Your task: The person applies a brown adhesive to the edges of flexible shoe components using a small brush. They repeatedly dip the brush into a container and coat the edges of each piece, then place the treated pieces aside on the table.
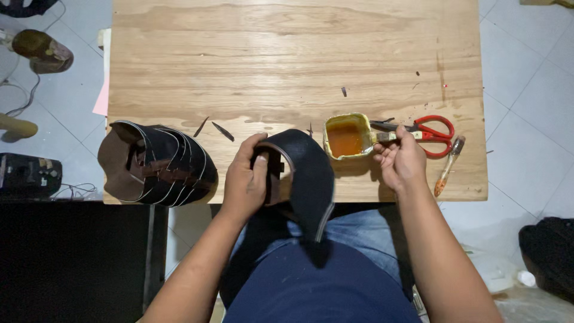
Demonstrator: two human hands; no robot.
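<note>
My left hand grips a curved dark leather shoe upper at the near edge of the wooden table, its brown inner side facing the hand. My right hand holds a small glue brush whose tip rests at the rim of a square yellow container of orange glue. The brush's handle is hidden inside the fist.
A stack of several dark leather uppers lies at the table's near left. Red-handled scissors and a second brush lie right of the glue. Leather scraps dot the middle. A shoe last and cables lie on the floor at left.
</note>
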